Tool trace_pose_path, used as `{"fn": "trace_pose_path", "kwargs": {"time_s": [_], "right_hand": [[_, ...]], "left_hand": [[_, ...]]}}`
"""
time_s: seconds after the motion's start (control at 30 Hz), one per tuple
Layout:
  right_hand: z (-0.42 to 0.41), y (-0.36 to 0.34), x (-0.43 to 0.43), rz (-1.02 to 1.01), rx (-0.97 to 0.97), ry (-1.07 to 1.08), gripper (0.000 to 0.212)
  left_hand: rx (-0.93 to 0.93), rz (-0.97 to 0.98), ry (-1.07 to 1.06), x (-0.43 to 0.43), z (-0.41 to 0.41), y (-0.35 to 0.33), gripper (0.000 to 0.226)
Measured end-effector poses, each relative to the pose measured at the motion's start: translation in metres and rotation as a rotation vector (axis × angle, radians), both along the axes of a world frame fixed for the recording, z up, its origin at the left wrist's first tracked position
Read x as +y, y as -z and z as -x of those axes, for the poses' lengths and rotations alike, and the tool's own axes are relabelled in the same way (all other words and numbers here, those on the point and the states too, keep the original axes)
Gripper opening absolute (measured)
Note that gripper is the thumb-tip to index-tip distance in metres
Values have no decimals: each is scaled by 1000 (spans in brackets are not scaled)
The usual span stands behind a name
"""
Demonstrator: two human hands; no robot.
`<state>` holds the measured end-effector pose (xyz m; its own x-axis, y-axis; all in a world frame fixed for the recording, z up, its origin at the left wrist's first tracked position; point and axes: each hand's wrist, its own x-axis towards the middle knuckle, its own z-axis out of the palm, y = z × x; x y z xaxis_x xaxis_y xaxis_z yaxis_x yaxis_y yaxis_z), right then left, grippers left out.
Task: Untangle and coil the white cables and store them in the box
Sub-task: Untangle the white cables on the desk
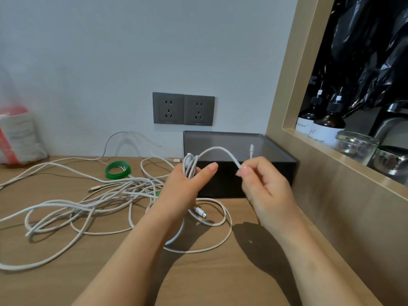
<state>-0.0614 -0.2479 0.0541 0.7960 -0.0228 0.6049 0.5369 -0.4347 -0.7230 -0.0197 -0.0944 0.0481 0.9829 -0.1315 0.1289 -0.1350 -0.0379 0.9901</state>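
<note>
Above the wooden desk, my left hand [185, 188] holds a small coil of white cable [190, 166] wound around its fingers. From the coil the cable arcs right to my right hand [262, 184], which pinches it near its end; the plug [251, 149] sticks up behind the fingers. A black open box [242, 173] stands right behind both hands, against the wall. A tangle of white cables [110, 195] sprawls over the desk to the left and under my forearms, with a loose plug [200, 212] below my left hand.
A green ring of tie tape [117, 170] lies behind the tangle. Two grey wall sockets [183, 109] sit above the box. A wooden-framed niche [309, 140] on the right holds bottles and glass jars. A red and white bag [17, 138] stands at far left.
</note>
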Motion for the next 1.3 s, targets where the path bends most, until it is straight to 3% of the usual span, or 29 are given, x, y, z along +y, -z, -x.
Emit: {"fn": "trace_pose_path", "kwargs": {"time_s": [0.17,0.33,0.43,0.57,0.7,0.93,1.1,1.2,1.3], "right_hand": [[0,8,12,262,14,-74,12],[-3,17,17,484,19,-43,13],[-4,20,21,535,-8,-46,19],[-5,23,24,520,-58,-38,28],[-2,20,27,491,-104,-88,42],[3,16,28,385,74,-201,30],[8,9,26,314,152,-229,28],[10,3,22,395,329,-221,18],[9,-4,7,360,578,-183,28]], "left_hand": [[-8,73,19,-1,7,-9,44],[146,218,3,-2,5,-8,43],[219,312,28,-4,4,-6,32],[251,415,-17,-7,3,-5,43],[243,563,-80,-6,0,-6,41],[274,778,-65,1,-4,-5,28],[224,888,-177,5,-5,-12,27],[257,971,-203,14,-8,-16,28],[303,1109,-143,25,-11,-19,23]]}}
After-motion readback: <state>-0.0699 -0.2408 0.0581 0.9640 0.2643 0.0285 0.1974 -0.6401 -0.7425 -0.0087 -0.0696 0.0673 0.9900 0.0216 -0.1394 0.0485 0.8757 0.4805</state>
